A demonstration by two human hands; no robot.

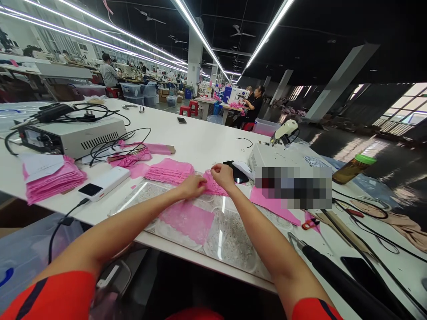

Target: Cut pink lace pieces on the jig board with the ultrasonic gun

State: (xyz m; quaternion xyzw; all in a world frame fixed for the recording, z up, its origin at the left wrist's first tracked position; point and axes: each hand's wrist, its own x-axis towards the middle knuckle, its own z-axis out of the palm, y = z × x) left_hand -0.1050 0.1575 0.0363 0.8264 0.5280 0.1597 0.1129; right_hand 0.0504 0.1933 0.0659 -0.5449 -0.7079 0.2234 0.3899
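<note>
My left hand [193,186] is closed with its fingers at the near edge of a pink fabric piece [213,186], in front of a layered stack of pink fabric [170,170]. Thumb and fingers of my right hand [223,174] pinch the upper edge of the same piece, just right of the left hand. Under my forearms lies a clear, glossy board [230,231] with a mottled grey look. A flat pink fabric panel [188,221] rests on it, below my left hand. The exact grip of the fingertips is too small to see.
At left are a boxy power unit [96,135] with cables, a white power bank [105,183] and another pink stack [55,178]. To the right stand a second unit [283,155], scissors [310,223], a black-handled tool [333,271] and a green-lidded bottle [353,169]. People work farther back.
</note>
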